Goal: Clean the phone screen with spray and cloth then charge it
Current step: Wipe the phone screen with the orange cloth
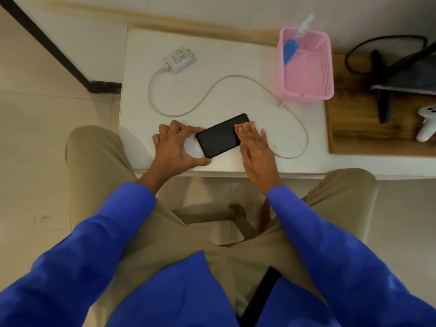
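A white desk (212, 55) is filling the middle of the view, with a person sitting at its near edge in blue sleeves and tan trousers, their knees spreading under it. To the right a wooden board (354, 128) is lying on the surface, carrying a dark stand (383, 90) running out of the picture and a white controller (427, 123) cut off by the edge. A pink perforated basket (306, 74) is standing at the far right corner of the desk, holding a spray bottle (293, 46) with a blue label that is leaning against its back left corner, the white nozzle poking above the rim and blurring out. The black phone (219, 136) is lying screen up and slantwise near the front edge of the desk. The left hand (172, 147) is pinching the phone's left end, its grip clamped on that end with thumb below and fingers above. The right hand (254, 145) is lying flat and open, fingers together, over the phone's right end; something pale pink is showing at the fingertips, too small to make out. A white charger (180, 60) is lying at the back, its cable (212, 90) looping across the desk, passing the basket and disappearing behind the right hand.
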Demonstrator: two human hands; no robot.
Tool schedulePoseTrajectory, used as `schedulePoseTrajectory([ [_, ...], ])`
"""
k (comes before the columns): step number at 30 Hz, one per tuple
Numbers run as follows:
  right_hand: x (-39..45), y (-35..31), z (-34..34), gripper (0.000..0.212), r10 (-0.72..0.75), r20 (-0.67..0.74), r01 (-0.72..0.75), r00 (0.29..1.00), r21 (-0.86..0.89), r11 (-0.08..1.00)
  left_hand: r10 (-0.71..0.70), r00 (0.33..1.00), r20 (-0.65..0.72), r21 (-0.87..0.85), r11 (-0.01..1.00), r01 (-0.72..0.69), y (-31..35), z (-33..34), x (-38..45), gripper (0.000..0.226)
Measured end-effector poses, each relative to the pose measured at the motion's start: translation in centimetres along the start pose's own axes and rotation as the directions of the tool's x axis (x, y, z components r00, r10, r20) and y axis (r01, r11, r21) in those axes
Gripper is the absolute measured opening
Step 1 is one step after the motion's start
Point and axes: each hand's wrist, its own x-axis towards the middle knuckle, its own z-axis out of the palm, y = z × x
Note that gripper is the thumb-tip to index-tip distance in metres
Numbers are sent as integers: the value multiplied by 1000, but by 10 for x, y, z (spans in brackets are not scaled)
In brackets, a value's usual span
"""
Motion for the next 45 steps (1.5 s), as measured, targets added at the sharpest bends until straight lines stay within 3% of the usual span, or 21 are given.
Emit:
schedulePoseTrajectory([
  [2,-12,-26,17,50,-51,42,51,998,-11,999,-6,1000,-8,-8,1000,6,1,0,-1,90],
  [5,-27,-35,28,49,-333,140,341,932,-32,940,9,1000,-23,-3,1000,-9,2,1,-1,90],
  [7,-18,-19,17,49,-395,152,410,906,-86,908,1,1000,-27,-4,1000,-1,1,1,-1,91],
  [10,-7,13,-1,53,-210,73,218,975,-141,966,-4,1000,-18,-1,1000,4,-1,3,0,92],
  [13,-11,0,4,54,-27,-25,22,999,-175,984,-1,1000,-15,5,1000,1,-1,5,1,91],
  [15,-18,-28,22,54,-114,27,117,993,-158,980,-3,1000,-29,-10,1000,3,-2,4,-1,91],
  [18,-25,-40,32,51,-384,181,408,905,-123,905,16,999,-31,-4,1000,-17,-2,3,-1,88],
  [20,-12,-21,18,54,-406,196,436,893,-149,888,13,999,-30,-3,1000,-13,-3,3,-1,90],
  [23,7,15,-2,57,-167,98,185,981,-222,957,11,1000,-14,5,1000,-11,-5,4,1,90],
  [26,10,11,1,60,-20,-6,18,1000,-244,970,20,1000,-11,15,1000,-20,-6,5,1,89],
  [30,-13,-40,30,56,-206,27,207,978,-237,949,20,999,-29,-12,1000,-20,-5,5,1,89],
  [32,-19,-49,31,52,-366,141,389,920,-193,901,28,999,-39,-7,1000,-28,-5,4,0,88],
  [34,-9,-35,18,54,-449,193,481,873,-179,858,28,999,-37,1,1000,-28,-7,5,0,88],
  [36,6,-9,2,58,-404,170,434,899,-209,877,15,1000,-22,2,1000,-15,-7,4,1,91],
  [38,22,17,-12,57,-249,146,277,957,-228,933,12,1000,-14,-1,1000,-12,-6,4,2,91],
  [41,29,11,-6,52,-137,120,159,983,-191,969,9,1000,-14,-6,1000,-9,-5,3,1,91],
  [45,0,-37,25,51,-403,149,421,903,-119,899,15,1000,-27,-42,999,-16,-3,1,0,90],
])
